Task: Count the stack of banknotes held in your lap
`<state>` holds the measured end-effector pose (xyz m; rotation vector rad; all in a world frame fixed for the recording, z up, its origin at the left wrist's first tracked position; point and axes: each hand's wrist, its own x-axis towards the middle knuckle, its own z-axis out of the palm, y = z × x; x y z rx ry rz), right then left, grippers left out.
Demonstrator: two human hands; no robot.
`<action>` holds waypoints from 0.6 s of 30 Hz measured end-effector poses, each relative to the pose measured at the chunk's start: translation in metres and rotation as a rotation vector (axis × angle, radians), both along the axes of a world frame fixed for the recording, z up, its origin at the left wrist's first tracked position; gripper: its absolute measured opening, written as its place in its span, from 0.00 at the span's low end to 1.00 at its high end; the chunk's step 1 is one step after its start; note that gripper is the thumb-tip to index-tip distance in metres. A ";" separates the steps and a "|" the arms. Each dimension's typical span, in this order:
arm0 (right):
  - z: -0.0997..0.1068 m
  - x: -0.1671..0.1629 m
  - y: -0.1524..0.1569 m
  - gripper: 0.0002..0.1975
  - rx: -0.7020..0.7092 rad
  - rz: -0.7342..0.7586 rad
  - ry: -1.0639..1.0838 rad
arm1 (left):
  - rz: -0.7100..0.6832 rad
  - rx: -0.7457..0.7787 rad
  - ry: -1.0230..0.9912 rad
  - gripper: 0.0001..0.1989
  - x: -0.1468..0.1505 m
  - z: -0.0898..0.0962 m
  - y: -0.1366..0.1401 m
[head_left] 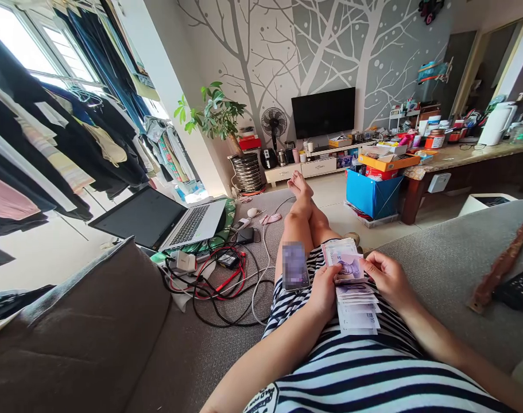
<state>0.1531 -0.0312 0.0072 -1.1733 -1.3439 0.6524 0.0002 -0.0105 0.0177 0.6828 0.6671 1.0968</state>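
Note:
Over my lap, my left hand (324, 287) is closed on a stack of banknotes (341, 252), its thumb lying across the notes. My right hand (384, 275) pinches the right edge of a purple banknote (351, 268) at the front of that stack. Below both hands, a fanned row of more purple banknotes (359, 312) rests on the striped clothing (343, 361). Left of my left hand, a phone (296, 281) lies on my thigh, its screen blurred out.
Tangled cables (229, 298), a charger (184, 262) and an open laptop (194, 223) lie on the sofa to the left. At the right are a remote control (519, 289) and a brown stick-like object (504, 264). Beyond my feet stands a TV cabinet (319, 167).

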 end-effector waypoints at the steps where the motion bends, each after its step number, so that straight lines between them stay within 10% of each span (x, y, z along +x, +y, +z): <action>1: -0.001 0.000 0.001 0.25 -0.004 0.002 -0.012 | 0.001 -0.001 0.000 0.12 0.000 0.001 -0.001; 18: 0.001 -0.003 -0.001 0.19 0.044 -0.010 -0.064 | 0.054 -0.042 -0.017 0.16 0.002 -0.006 0.006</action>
